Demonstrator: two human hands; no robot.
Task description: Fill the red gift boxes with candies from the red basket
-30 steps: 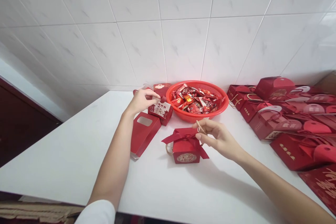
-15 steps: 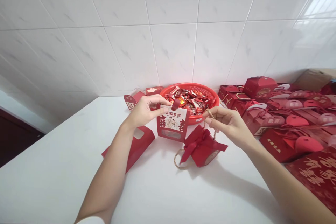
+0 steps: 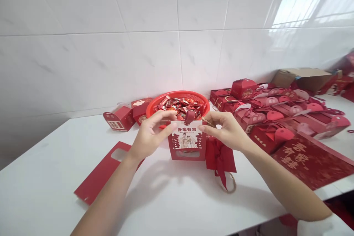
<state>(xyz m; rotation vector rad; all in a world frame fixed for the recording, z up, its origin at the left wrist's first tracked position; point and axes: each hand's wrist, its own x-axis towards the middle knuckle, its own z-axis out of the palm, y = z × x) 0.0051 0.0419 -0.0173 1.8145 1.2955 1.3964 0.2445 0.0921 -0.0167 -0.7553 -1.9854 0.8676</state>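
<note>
printed red box (image 3: 188, 155) is seen in the head view between the two hands, stood upright with its white front panel and clear window turned toward the wearer. its top left corner is pinched by the left hand (image 3: 155, 132), which is closed on it with thumb and fingertips. the right hand (image 3: 225, 129) is closed too: its thumb is laid at the top right corner of the same box, and a twisted cord (image 3: 207, 121) is gripped in its fingers. whether the box's base is touching the counter (image 3: 171, 206) cannot be told.

just below the right hand, a ribboned red box (image 3: 218, 156) is hung at a tilt beside the printed one, with a loop of cord (image 3: 233, 188) at its lower end.

below and to the left of the left hand, a long red box (image 3: 101, 173) with a cut-out window is laid on the counter, partly covered by the forearm. beyond the left hand, to its left, a small red box (image 3: 121, 120) with a square code is set, and a second red box (image 3: 140, 108) is placed between that and the red basket (image 3: 205, 104). the basket is filled with wrapped sweets (image 3: 179, 105) and is placed just beyond both hands. to the right of the right hand, many red boxes (image 3: 276, 112) are crowded together, with a gold-lettered red sheet or bag (image 3: 312, 158) nearer the wearer and an open cardboard box (image 3: 306, 75) farther off.
</note>
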